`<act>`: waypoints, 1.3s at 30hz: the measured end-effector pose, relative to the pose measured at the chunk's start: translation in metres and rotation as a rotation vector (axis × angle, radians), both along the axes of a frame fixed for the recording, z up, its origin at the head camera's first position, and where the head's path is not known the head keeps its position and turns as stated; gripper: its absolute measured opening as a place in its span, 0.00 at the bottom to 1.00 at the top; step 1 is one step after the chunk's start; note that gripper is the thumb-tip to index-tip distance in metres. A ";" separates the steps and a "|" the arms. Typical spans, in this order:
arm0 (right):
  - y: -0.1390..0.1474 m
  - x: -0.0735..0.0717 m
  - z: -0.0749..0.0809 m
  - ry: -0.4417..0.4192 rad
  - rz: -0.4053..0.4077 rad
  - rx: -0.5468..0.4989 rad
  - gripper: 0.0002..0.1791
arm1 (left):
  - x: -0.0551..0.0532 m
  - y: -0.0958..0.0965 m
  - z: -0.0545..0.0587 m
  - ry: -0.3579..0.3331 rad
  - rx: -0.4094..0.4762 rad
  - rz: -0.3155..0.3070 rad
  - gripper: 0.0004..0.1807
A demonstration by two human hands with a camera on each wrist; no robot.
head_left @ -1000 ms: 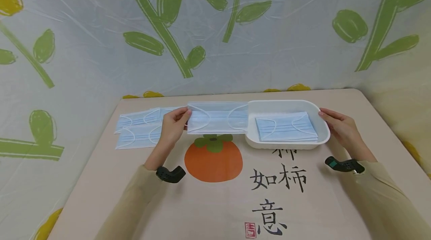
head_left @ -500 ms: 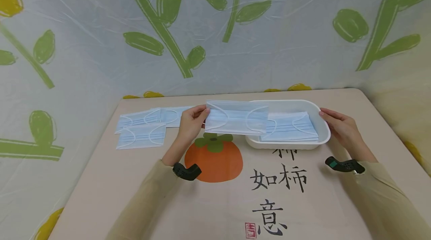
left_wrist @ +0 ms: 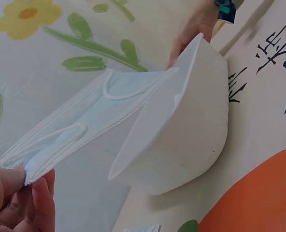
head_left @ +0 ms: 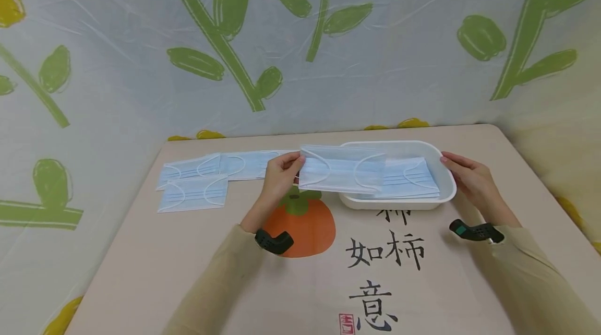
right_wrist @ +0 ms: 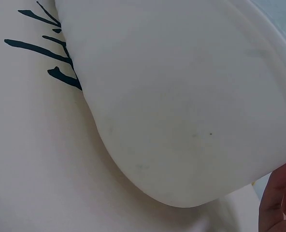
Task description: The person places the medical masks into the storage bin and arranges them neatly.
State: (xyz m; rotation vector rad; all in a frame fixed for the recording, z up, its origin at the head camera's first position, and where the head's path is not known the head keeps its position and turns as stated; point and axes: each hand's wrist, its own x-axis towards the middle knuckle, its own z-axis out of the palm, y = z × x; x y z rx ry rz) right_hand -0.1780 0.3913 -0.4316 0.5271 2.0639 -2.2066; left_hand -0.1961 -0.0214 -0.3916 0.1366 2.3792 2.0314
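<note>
Between thumb and fingers, my left hand (head_left: 280, 177) pinches the left edge of a light blue face mask (head_left: 341, 169). The mask stretches out over the left part of a white plastic tub (head_left: 399, 205), its ear loops showing. More face masks (head_left: 417, 177) lie stacked flat inside the tub, partly hidden by the held one. On the far side, my right hand (head_left: 474, 181) grips the tub's right rim. In the left wrist view, the held mask (left_wrist: 92, 104) reaches past the near rim of the tub (left_wrist: 193, 121). The right wrist view shows mostly the tub's outer wall (right_wrist: 181, 96).
Several face masks (head_left: 193, 194) lie flat and overlapping at the table's back left. The pale table (head_left: 188, 272) bears a printed orange persimmon (head_left: 305, 233) and black characters (head_left: 371, 306). Behind it hangs a flower-patterned curtain (head_left: 375, 79).
My left hand has moved right, bringing the mask from beside the tub to above its left part. The right hand and the tub have stayed in place.
</note>
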 end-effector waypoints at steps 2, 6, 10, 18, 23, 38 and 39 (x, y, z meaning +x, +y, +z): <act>-0.001 0.000 0.000 -0.002 0.003 0.004 0.12 | -0.001 0.002 0.000 -0.007 0.006 -0.008 0.16; -0.001 0.001 0.000 -0.010 -0.001 0.024 0.19 | -0.003 0.006 -0.001 -0.018 0.001 -0.019 0.16; -0.001 0.001 0.001 0.001 0.004 0.015 0.18 | -0.007 0.009 -0.004 -0.026 0.006 -0.021 0.16; -0.001 0.001 0.001 0.003 0.008 0.011 0.17 | -0.013 0.016 -0.013 -0.059 0.005 -0.024 0.16; -0.001 0.001 0.001 -0.003 0.006 0.007 0.15 | -0.012 0.021 -0.017 -0.091 0.015 -0.025 0.17; 0.000 0.000 0.000 -0.016 -0.001 0.033 0.26 | -0.015 0.041 -0.019 -0.162 0.071 -0.066 0.18; -0.001 0.000 0.000 -0.017 0.000 0.033 0.26 | -0.016 0.043 -0.019 -0.163 0.069 -0.066 0.18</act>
